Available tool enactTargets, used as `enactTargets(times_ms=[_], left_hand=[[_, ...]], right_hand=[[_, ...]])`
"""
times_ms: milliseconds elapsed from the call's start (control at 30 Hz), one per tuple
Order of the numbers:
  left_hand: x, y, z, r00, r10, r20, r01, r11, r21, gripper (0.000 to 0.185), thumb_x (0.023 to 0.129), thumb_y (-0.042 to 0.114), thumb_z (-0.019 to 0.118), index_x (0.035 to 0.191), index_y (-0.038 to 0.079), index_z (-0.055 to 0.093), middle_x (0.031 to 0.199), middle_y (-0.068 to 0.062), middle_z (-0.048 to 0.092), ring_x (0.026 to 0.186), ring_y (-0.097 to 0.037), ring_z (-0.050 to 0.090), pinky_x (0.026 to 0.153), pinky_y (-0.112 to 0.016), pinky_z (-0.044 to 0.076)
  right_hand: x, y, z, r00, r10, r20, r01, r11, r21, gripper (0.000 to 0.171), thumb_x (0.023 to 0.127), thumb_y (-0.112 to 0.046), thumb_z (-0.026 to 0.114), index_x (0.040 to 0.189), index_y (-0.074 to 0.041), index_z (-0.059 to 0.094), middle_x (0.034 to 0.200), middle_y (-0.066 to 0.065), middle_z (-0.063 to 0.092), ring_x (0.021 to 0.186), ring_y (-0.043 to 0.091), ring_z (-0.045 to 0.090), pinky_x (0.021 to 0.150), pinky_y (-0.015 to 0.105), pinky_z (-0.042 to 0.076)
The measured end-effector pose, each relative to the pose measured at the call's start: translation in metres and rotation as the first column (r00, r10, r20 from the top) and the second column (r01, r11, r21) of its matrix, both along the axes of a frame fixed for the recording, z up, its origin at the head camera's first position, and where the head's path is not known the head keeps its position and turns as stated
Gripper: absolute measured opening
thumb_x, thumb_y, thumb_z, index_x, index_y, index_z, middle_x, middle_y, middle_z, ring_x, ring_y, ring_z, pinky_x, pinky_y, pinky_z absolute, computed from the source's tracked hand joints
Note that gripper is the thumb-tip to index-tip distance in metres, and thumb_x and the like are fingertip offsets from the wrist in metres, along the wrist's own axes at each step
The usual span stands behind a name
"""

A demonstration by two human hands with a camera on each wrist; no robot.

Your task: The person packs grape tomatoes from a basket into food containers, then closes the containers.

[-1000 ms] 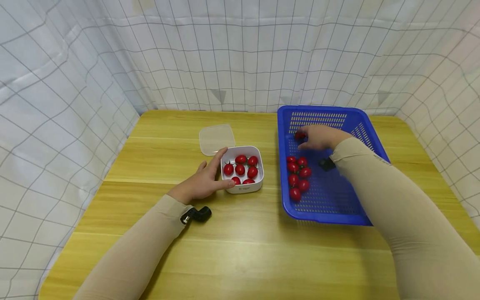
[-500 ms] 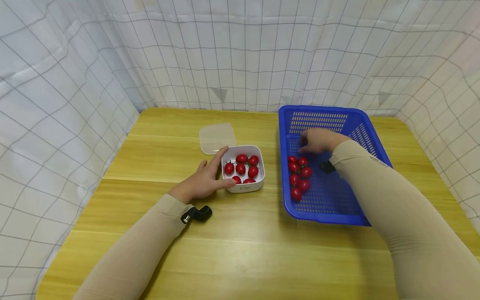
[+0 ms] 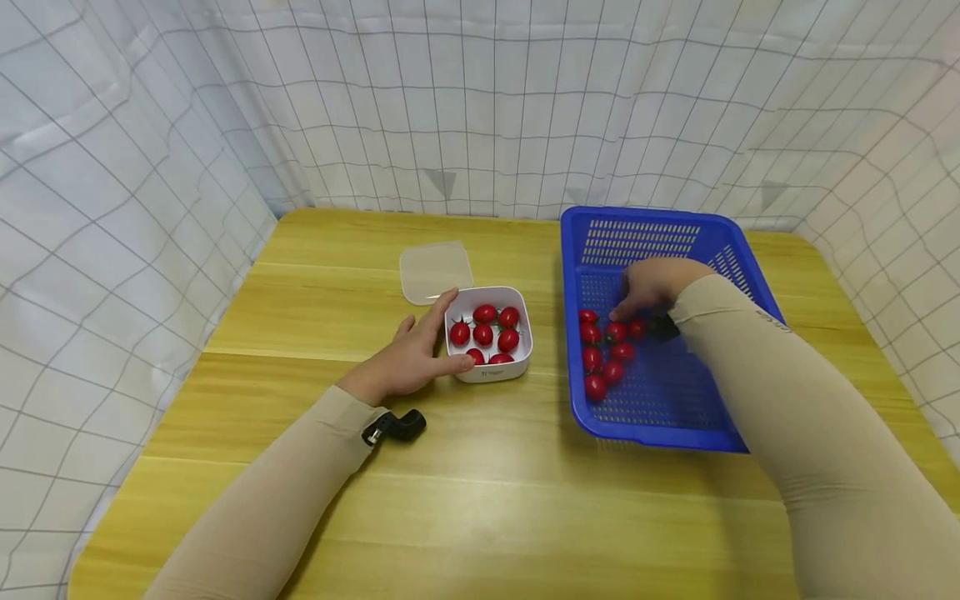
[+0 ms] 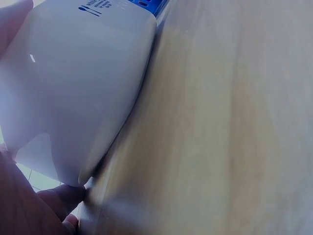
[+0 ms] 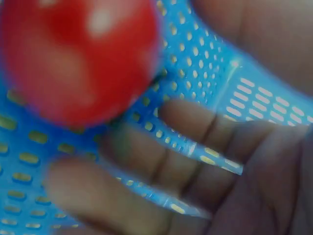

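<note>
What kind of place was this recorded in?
Probably a staged filming booth: white grid-patterned cloth hangs behind and on both sides of a wood-grain table, and a black wrist-worn device, perhaps a camera, suggests a recording setup.

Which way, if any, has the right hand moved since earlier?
Yes: judged against the blue basket, the right hand has moved toward the basket's near end and slightly right.

Glossy tomatoes (image 3: 596, 387), smooth plastic box (image 3: 491, 376), wooden table (image 3: 480, 517)
</note>
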State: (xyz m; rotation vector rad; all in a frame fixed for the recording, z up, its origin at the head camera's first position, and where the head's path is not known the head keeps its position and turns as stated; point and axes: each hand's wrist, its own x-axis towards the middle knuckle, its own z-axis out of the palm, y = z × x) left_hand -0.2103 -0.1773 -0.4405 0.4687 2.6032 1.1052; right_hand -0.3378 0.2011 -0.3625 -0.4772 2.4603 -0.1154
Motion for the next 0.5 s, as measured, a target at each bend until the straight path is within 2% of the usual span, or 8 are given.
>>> enactTargets(times_ms=[133, 200, 333, 500], left_hand=[[-0.0002, 0.0005, 0.0008, 1.0, -0.001, 0.0, 0.001, 1.0, 0.003, 0.107, 0.095, 0.053, 0.07, 0.17, 0.026, -0.001, 0.177, -0.007, 0.016, 0.163, -0.03, 0.021, 0.13, -0.059, -0.012], [-0.0006, 0.0011, 0.0009, 1.0, -0.002, -0.001, 0.002, 1.0, -0.001, 0.106, 0.095, 0.053, 0.07, 0.17, 0.026, -0.001, 0.177, -0.007, 0.017, 0.163, -0.031, 0.021, 0.13, -0.059, -0.012], [-0.001, 0.0016, 0.001, 1.0, -0.004, 0.0, 0.004, 1.0, -0.006, 0.107, 0.095, 0.054, 0.07, 0.17, 0.026, -0.001, 0.177, -0.008, 0.016, 0.163, -0.031, 0.021, 0.13, -0.06, -0.012], [0.0009, 0.0013, 0.0037, 1.0, -0.006, 0.009, 0.006, 1.0, -0.008, 0.108, 0.095, 0.054, 0.07, 0.17, 0.025, -0.001, 0.178, -0.009, 0.015, 0.163, -0.034, 0.021, 0.13, -0.06, -0.013]], right_hand=[[-0.0013, 0.0009, -0.0003, 0.995, 0.049, 0.087, -0.045, 0.998, -0.045, 0.053, 0.089, -0.045, 0.081, 0.118, -0.001, 0.07, 0.103, 0.011, 0.069, 0.095, 0.026, 0.064, 0.082, 0.039, 0.055], [-0.0016, 0.0002, -0.0004, 0.99, 0.091, 0.112, -0.085, 0.995, -0.054, 0.05, 0.087, -0.042, 0.083, 0.117, -0.005, 0.07, 0.105, 0.01, 0.068, 0.098, 0.025, 0.062, 0.083, 0.037, 0.053], [0.0001, -0.0015, 0.0017, 0.98, 0.124, 0.153, -0.117, 0.992, -0.056, 0.044, 0.083, -0.038, 0.087, 0.114, -0.011, 0.071, 0.108, 0.008, 0.067, 0.101, 0.024, 0.059, 0.082, 0.034, 0.051], [0.0057, -0.0081, 0.0016, 0.971, 0.16, 0.179, -0.15, 0.986, -0.066, 0.041, 0.082, -0.034, 0.087, 0.112, -0.012, 0.069, 0.108, 0.007, 0.064, 0.099, 0.023, 0.057, 0.081, 0.032, 0.048]])
